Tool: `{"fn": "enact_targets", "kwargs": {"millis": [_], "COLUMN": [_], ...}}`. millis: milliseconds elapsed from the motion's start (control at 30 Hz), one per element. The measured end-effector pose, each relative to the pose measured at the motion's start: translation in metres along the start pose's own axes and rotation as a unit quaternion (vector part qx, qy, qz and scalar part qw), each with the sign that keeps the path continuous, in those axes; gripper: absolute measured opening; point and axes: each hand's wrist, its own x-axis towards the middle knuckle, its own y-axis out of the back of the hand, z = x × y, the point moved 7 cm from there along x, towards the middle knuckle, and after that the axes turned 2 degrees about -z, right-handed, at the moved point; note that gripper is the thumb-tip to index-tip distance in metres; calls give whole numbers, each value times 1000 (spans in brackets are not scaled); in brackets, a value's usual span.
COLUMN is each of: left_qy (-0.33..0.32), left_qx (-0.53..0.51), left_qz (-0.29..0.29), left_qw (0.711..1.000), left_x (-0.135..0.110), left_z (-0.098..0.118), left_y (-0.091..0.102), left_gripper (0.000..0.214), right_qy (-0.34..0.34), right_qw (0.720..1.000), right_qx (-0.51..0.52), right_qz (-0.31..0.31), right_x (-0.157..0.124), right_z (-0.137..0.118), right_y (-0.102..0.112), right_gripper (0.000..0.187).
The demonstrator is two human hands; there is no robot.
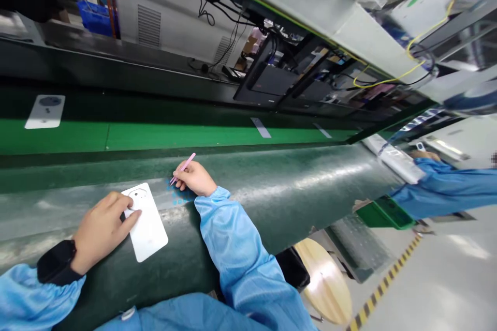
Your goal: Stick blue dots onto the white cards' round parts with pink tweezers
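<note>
My left hand grips the upper left edge of a white phone back cover, thumb on its face near the round camera outline. The cover lies tilted on the dark green worktop. To its right, my right hand is closed around pink tweezers. Their tips point down at a clear sheet with small blue stickers. Part of that sheet is hidden by the right hand and wrist. Whether anything sits between the tweezer tips is too small to tell.
Beyond the worktop runs a green conveyor belt. On it lie a white phone cover at left and two pale flat pieces, one a thin panel. At right are a co-worker's blue sleeve, a green bin and a wooden stool.
</note>
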Motion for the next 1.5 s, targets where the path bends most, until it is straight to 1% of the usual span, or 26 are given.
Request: {"fn": "enact_targets", "kwargs": {"millis": [67,133,267,400,567,700,767,900,1000,1133,1233,1367,1500], "left_qy": [-29,-47,-70,-84,-69,-58,-59,-53,-43,-41,-47,-56,-73], "left_qx": [5,12,4,-7,0,3,0,4,17,35,44,52,61], "left_qz": [-5,-25,-64,-85,-88,-97,-104,-103,-99,-97,-97,-102,-87], "left_qw": [1000,999,996,993,994,994,993,993,994,994,993,992,992], "left_x": [1,2,1,-1,-1,-2,-2,0,0,0,-1,-2,-4], "left_z": [-2,-4,-5,-2,-2,-4,-3,-2,-1,3,6,8,9], "left_y": [-5,-12,-24,-30,-28,-28,-29,-28,-25,-23,-23,-24,-23], "left_gripper": [39,36,30,28,26,24,24,33,40,44,45,44,42], "right_qy": [-7,-10,-11,-20,-17,-13,-4,-1,-19,-40,-52,-60,-66], "right_qw": [1000,1000,1000,1000,1000,999,999,997,998,999,998,998,997], "right_qx": [1,3,-10,-17,-4,30,48,55,44,22,9,8,24], "right_qz": [9,6,-12,-13,-5,-8,-21,-52,-41,-14,-21,-21,-13], "right_x": [2,3,2,1,-1,-9,-16,-24,-21,-15,-14,-15,-16], "right_z": [3,5,5,5,5,4,4,8,12,16,19,18,14], "right_y": [1,3,3,3,9,14,8,-25,-44,-46,-44,-44,-46], "right_gripper": [26,27,32,32,36,42,41,34,27,26,29,25,25]}}
